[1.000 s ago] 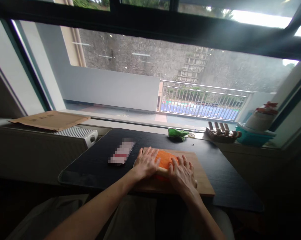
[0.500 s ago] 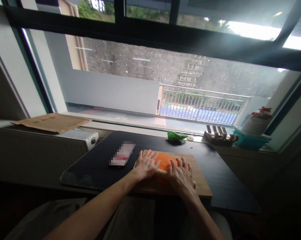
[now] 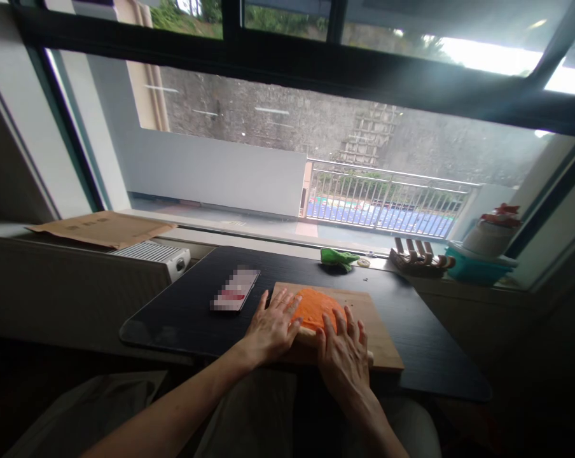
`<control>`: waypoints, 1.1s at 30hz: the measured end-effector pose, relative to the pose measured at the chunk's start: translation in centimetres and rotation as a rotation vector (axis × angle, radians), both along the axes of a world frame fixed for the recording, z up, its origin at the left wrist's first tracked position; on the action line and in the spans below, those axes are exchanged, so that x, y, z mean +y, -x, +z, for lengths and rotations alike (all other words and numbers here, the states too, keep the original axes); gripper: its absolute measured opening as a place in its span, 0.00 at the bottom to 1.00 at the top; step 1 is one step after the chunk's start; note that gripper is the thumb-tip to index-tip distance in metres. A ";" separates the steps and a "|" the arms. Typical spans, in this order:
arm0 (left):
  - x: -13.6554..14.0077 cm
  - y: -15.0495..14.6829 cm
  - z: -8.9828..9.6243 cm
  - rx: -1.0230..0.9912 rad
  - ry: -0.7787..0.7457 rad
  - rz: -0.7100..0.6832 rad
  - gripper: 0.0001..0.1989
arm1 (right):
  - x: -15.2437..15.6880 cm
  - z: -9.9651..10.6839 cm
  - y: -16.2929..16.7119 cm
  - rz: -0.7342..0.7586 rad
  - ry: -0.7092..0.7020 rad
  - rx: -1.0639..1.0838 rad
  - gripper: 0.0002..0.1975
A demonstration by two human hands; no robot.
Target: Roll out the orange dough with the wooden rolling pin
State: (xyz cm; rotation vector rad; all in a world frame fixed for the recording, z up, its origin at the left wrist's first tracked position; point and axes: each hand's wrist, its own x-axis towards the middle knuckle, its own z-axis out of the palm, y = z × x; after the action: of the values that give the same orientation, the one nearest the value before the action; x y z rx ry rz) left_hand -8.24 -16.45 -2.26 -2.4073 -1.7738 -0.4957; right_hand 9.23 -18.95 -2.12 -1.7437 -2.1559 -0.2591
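Note:
An orange sheet of dough (image 3: 318, 310) lies flattened on a wooden board (image 3: 380, 331). Across its near edge runs a pale wooden rolling pin (image 3: 305, 335), mostly covered by my hands. My left hand (image 3: 272, 326) rests palm down over the pin's left part, fingers stretched forward and apart, some touching the dough's left side. Over the right part lies my right hand (image 3: 345, 350), also flat with spread fingers, the fingertips at the dough's right edge. One end of the pin shows just beyond my right hand.
The board sits at the near edge of a black table (image 3: 430, 350). A phone (image 3: 235, 291) lies left of it. Toward the window are a green cloth (image 3: 338, 259), a brown rack (image 3: 421, 257) and a teal box (image 3: 481, 262). A brown envelope (image 3: 103, 228) lies at far left.
Both hands and the rolling pin have come back toward me, and more of the orange dough shows ahead of them. The view has shifted slightly.

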 end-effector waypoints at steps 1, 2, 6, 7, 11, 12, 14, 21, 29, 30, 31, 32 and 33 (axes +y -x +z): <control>0.1 0.0 0.0 0.000 0.001 0.001 0.27 | 0.2 0.0 -0.1 0.007 -0.005 -0.001 0.23; 0.4 -0.1 0.1 0.003 0.012 0.008 0.27 | 0.6 0.1 -0.1 0.010 -0.007 -0.004 0.23; 2.7 -0.7 1.1 0.003 0.140 0.064 0.29 | 3.6 0.7 -0.3 -0.029 0.017 -0.001 0.23; 3.5 -0.9 1.3 -0.004 0.178 0.073 0.29 | 4.5 0.9 -0.3 -0.040 0.035 0.005 0.23; 6.7 -1.0 1.6 -0.035 0.261 0.101 0.32 | 8.2 1.6 -0.5 -0.057 0.135 0.029 0.24; 7.4 -1.1 1.6 -0.038 0.265 0.112 0.32 | 8.9 1.8 -0.6 -0.064 0.162 0.035 0.24; 8.4 -1.1 1.6 -0.042 0.267 0.127 0.32 | 10.1 1.9 -0.7 -0.083 0.214 0.049 0.25; 5.8 -1.4 1.6 -0.030 0.269 0.096 0.29 | 7.7 1.0 -0.9 -0.062 0.164 0.046 0.25; 0.3 -1.1 1.1 -0.011 0.153 0.019 0.29 | 3.8 0.1 -1.3 0.006 0.015 0.024 0.21; 0.4 -1.0 1.1 -0.011 0.166 0.008 0.29 | 4.4 0.3 -1.3 0.020 0.009 0.031 0.21; 0.7 -0.9 1.1 -0.012 0.175 0.002 0.29 | 5.3 0.5 -1.2 0.033 0.006 0.042 0.21; 1.2 -0.8 1.1 -0.013 0.176 0.006 0.29 | 6.2 0.7 -1.1 0.048 0.012 0.055 0.21; 1.9 -0.7 1.1 -0.014 0.171 0.017 0.29 | 7.3 1.0 -0.9 0.058 0.025 0.071 0.21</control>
State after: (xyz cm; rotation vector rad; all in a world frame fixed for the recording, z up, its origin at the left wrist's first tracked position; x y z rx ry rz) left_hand -7.57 -14.59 -1.17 -2.5018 -1.9144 -0.3739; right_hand 10.14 -11.63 -1.15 -1.6742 -2.1636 -0.1534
